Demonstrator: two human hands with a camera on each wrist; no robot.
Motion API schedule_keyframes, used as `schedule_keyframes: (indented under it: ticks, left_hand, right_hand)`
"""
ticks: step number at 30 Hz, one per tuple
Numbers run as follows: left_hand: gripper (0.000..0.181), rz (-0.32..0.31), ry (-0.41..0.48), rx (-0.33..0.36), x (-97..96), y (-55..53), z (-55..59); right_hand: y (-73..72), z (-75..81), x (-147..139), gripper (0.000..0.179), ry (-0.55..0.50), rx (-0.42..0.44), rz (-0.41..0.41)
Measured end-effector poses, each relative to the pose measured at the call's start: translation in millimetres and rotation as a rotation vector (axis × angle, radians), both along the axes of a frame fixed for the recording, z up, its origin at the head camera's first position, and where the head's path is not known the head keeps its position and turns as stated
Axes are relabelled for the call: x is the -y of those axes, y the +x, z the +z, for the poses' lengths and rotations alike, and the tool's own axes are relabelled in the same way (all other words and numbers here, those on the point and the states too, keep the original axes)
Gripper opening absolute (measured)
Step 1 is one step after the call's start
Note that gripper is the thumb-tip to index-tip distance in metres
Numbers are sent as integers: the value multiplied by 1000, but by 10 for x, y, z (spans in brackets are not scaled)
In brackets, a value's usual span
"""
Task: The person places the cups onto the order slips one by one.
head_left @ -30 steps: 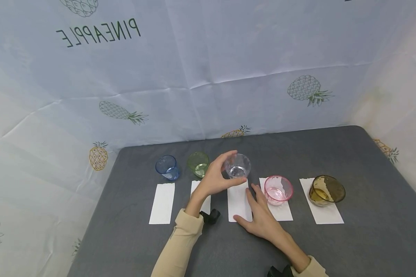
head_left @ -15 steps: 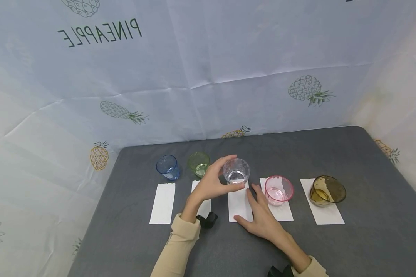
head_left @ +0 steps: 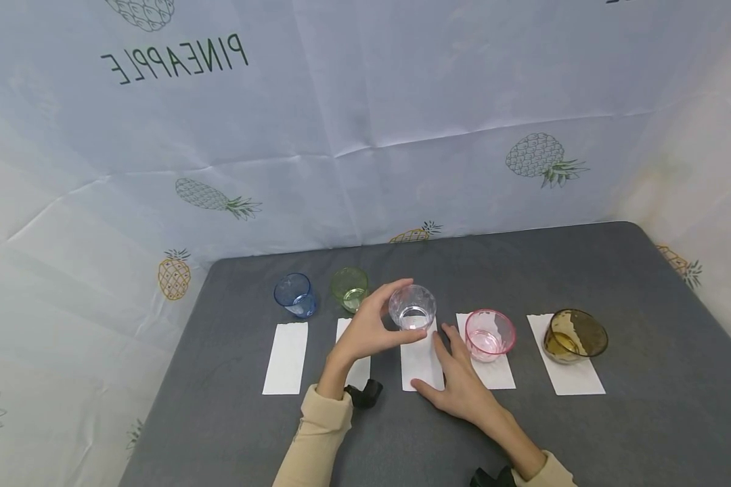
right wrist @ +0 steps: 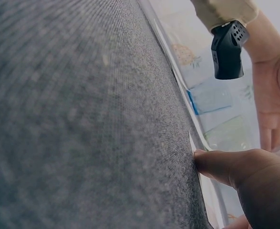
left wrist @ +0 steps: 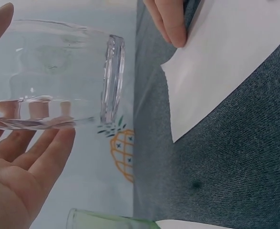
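Note:
My left hand (head_left: pixel 371 325) grips a clear drinking glass (head_left: pixel 412 308), thumb on the near side and fingers round the far side. In the left wrist view the glass (left wrist: pixel 58 76) is upright relative to the table and appears raised off it. Below it lies the middle white paper strip (head_left: pixel 422 365). On that strip's right side rests my right hand (head_left: pixel 459 385), fingers extended, with the thumb at the left part of the near end. The right wrist view shows the thumb (right wrist: pixel 221 164) touching the paper. That hand holds nothing.
A blue glass (head_left: pixel 295 295) and a green glass (head_left: pixel 349 287) stand behind two left strips, partly hidden by my left hand. A pink glass (head_left: pixel 489 335) and an amber glass (head_left: pixel 572 336) stand on the right strips. A patterned curtain (head_left: pixel 365 122) hangs behind the grey table (head_left: pixel 676 338).
My left hand has brought the clear glass nearer to me, over the far part of the middle strip. The right hand has stayed in place.

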State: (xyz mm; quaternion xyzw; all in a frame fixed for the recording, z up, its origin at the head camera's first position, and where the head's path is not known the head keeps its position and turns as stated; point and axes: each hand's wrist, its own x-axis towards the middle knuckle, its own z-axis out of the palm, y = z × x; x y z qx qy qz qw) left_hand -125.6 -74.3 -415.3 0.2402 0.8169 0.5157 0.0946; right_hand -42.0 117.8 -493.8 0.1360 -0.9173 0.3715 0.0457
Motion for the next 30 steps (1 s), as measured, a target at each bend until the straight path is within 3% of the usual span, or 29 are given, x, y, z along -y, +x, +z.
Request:
schedule_keyframes:
  ticks: [11, 18, 30]
  left_hand:
    - [81, 39, 74, 17, -9, 80, -89]
    - [81, 50, 62, 16, -28, 105, -133]
    - [79, -24, 13, 29, -2, 104, -197]
  right_hand:
    - [-7, -3, -6, 92, -5, 0, 2]
    - [-12, -2, -6, 93, -12, 4, 1]
    - [-11, -6, -8, 88, -1, -2, -2]
